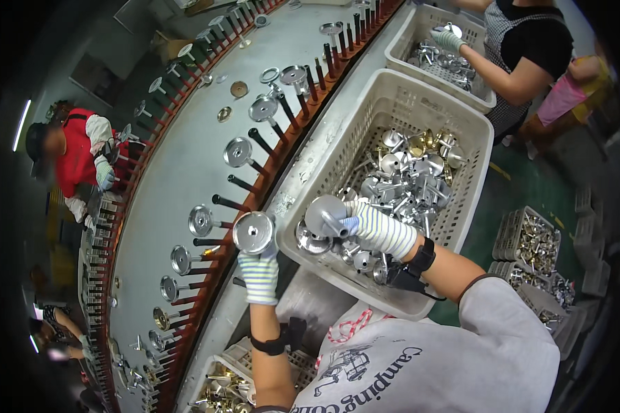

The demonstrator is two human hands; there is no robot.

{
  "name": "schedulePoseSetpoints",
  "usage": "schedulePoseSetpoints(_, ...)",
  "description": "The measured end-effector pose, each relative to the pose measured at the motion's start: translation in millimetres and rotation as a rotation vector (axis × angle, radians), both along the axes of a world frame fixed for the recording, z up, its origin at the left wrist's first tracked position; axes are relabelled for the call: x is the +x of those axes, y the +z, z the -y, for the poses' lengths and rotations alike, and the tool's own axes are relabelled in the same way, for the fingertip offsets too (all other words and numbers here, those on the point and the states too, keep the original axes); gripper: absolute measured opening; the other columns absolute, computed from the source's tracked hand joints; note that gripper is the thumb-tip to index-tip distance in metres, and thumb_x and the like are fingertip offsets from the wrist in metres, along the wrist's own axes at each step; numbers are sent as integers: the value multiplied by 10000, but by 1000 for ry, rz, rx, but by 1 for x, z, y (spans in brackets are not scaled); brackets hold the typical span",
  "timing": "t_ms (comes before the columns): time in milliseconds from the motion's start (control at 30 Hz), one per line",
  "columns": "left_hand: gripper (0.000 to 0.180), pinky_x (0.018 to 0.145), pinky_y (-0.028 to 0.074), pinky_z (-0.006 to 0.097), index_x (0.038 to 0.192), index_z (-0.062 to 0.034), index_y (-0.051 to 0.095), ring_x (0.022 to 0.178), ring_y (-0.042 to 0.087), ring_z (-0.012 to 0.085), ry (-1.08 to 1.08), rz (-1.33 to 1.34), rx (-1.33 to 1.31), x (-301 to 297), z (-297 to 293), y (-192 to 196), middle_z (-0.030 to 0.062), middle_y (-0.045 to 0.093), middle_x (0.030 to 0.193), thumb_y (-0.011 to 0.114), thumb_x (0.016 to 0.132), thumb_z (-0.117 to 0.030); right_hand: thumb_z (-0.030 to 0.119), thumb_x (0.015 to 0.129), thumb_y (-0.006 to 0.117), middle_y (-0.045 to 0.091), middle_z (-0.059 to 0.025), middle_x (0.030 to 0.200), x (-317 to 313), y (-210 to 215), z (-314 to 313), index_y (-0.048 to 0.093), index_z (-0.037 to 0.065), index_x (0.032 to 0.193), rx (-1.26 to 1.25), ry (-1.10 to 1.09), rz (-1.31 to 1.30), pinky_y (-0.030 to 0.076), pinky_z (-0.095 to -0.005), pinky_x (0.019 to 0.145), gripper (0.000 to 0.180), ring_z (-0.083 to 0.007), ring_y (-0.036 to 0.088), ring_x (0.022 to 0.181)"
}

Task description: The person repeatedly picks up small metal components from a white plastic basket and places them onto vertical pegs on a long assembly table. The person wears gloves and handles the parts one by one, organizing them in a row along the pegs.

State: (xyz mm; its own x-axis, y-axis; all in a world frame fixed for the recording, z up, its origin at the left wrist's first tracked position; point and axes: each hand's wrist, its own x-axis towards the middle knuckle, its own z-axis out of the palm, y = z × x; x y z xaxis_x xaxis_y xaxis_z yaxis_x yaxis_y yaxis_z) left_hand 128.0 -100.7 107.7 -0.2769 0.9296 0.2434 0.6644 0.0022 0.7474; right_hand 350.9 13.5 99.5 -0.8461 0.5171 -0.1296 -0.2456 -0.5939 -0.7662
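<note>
On my remote feed, left hand (258, 277) clamped on a silver disc (253, 233) beside the black pegs (227, 202), right hand (380, 228) clamped on a grey stemmed disc (324, 215), over a basket (427, 103) of metal parts (406, 184)

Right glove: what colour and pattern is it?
The right glove is white with bluish and yellowish stripes; it shows best in the head view.
</note>
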Motion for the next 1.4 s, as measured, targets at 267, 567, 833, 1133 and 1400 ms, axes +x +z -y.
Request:
schedulePoseSetpoints(267, 336, 879, 476, 338, 1108, -40, 574, 949, 618, 208, -292, -143, -183, 15, 35, -14, 87, 642, 1034, 672, 790, -86, 251, 808, 714, 649, -58, 1049, -3, 5, 16, 567, -1, 1180, -23, -7, -146, 505, -287, 867, 473, -130, 617, 959)
schedulePoseSetpoints(567, 249, 652, 525, 286, 1070, -46, 570, 776, 608, 148, -194, 754, -347, 42, 35, -70, 54, 624, 895, 664, 843, -82, 287, 856, 674, 633, 6, 1044, 2, -6, 19, 567, 44, 1204, 124, -32, 79, 476, -243, 842, 438, -76, 577, 928)
schedulePoseSetpoints(833, 336, 738, 563, 345, 1155, -30, 538, 955, 648, 265, 37, 1343, -227, 62, 34, -16, 162, 629, 1095, 630, 890, -214, 74, 908, 521, 567, -116, 1154, -6, -5, 9, 538, 47, 1250, 872, -427, 16, 458, -330, 914, 344, -235, 548, 1089)
schedulePoseSetpoints(1133, 432, 577, 555, 250, 1141, -24, 555, 691, 642, 164, 33, 1310, -192, 63, 49, -10, 88, 649, 891, 699, 833, -292, 206, 859, 573, 482, -147, 1257, -21, 16, 36, 546, 66, 1244, 897, -97, -35, 389, -369, 994, 411, -287, 487, 1178)
schedulePoseSetpoints(1400, 403, 621, 569, 291, 1177, -44, 522, 778, 650, 197, -64, 1503, -65, 39, 83, -15, 121, 636, 944, 655, 867, -265, 438, 831, 657, 577, -94, 1176, -47, 65, 13, 552, 27, 1223, 806, 69, -29, 413, -355, 977, 577, -207, 537, 1123)
